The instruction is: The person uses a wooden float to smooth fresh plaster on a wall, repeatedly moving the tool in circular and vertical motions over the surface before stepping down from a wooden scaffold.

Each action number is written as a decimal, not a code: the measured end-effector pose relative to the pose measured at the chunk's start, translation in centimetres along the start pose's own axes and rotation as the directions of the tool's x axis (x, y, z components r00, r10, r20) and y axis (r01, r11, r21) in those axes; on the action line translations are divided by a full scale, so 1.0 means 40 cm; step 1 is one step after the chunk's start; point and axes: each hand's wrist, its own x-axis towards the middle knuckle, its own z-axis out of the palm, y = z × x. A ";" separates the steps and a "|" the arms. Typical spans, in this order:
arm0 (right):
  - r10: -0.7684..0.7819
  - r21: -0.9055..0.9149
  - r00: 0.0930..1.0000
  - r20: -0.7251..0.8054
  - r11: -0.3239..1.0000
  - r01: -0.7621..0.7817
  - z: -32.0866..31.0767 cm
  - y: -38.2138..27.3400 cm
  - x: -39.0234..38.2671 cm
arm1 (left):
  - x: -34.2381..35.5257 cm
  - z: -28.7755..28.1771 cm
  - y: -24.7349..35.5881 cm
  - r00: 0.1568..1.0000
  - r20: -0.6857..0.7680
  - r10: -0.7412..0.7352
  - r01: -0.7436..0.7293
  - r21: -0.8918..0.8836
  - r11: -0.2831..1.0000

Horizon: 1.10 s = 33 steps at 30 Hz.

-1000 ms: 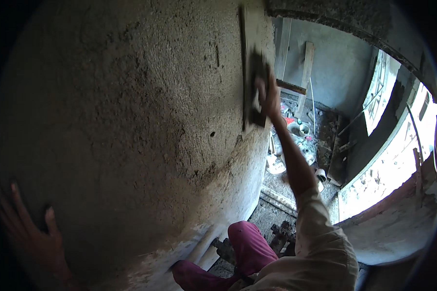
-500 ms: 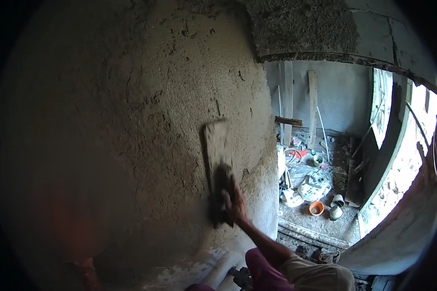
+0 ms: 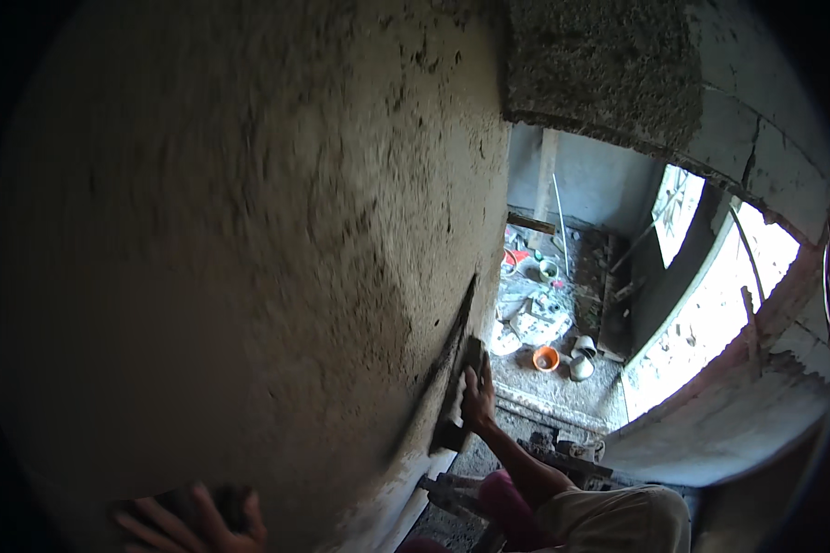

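My right hand (image 3: 477,401) is closed round the handle of a long plastering float (image 3: 456,373). The float lies tilted against the wet, rough plaster of the wall (image 3: 341,240), near the wall's right edge beside the opening, and shows almost edge-on. At the lower left, my left hand (image 3: 198,523) is close to the wall with its fingers spread and nothing visible in them. Whether it touches the wall I cannot tell. The plaster has pits and ridges, with a damp sheen toward the upper right.
Past the opening lies a littered floor with an orange bucket (image 3: 546,358), a grey bucket (image 3: 581,369) and pale sacks (image 3: 539,323). A short board (image 3: 531,223) juts from the wall edge. A rough plastered beam (image 3: 599,74) spans overhead. Bright window openings stand at right.
My right hand has moved the float toward the wall's right edge and turned it edge-on. My left hand, blurred before, now shows spread fingers at the lower left. The view has shifted.
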 end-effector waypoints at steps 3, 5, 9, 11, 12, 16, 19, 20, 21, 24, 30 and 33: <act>0.169 -0.061 0.981 0.096 0.985 -0.164 -0.128 -0.095 -0.093 | 0.062 -0.030 -0.021 0.999 0.029 -0.039 0.043 -0.134 0.990; 0.189 -0.125 0.975 0.116 0.977 -0.175 -0.198 -0.228 -0.126 | 0.121 -0.052 -0.048 0.998 0.034 -0.045 0.050 -0.190 0.981; 0.268 -0.028 0.962 0.051 0.963 -0.267 -0.227 -0.619 -0.094 | 0.270 -0.092 -0.132 0.999 0.009 -0.037 0.038 -0.284 0.958; 0.341 0.073 0.940 0.017 0.937 -0.342 -0.197 -0.803 -0.053 | 0.334 -0.122 -0.179 1.000 0.009 -0.023 0.024 -0.314 0.949; 0.356 0.110 0.935 0.011 0.928 -0.355 -0.190 -0.882 -0.030 | 0.368 -0.133 -0.197 1.000 0.005 -0.019 0.020 -0.338 0.941; 0.315 0.224 0.946 0.071 0.919 -0.323 -0.112 -1.100 0.051 | 0.479 -0.167 -0.267 1.000 -0.029 0.006 -0.016 -0.369 0.929; 0.302 0.213 0.951 0.059 0.927 -0.308 -0.077 -1.208 0.124 | 0.541 -0.173 -0.288 0.999 -0.040 0.004 -0.019 -0.393 0.919; 0.286 0.213 0.957 0.055 0.933 -0.291 -0.070 -1.232 0.149 | 0.557 -0.172 -0.293 0.999 -0.046 0.001 -0.019 -0.402 0.916; 0.303 0.223 0.951 0.056 0.925 -0.308 -0.065 -1.255 0.171 | 0.571 -0.170 -0.297 0.999 -0.052 -0.007 -0.015 -0.410 0.912; 0.323 0.213 0.946 0.036 0.922 -0.323 -0.049 -1.314 0.221 | 0.597 -0.152 -0.314 0.999 -0.049 -0.023 -0.001 -0.441 0.897; 0.304 0.272 0.950 0.066 0.911 -0.310 -0.029 -1.389 0.291 | 0.620 -0.107 -0.334 0.996 -0.046 -0.077 0.044 -0.494 0.868; 0.280 0.251 0.957 0.069 0.924 -0.289 -0.040 -1.393 0.319 | 0.633 -0.095 -0.343 0.993 -0.061 -0.096 0.052 -0.510 0.858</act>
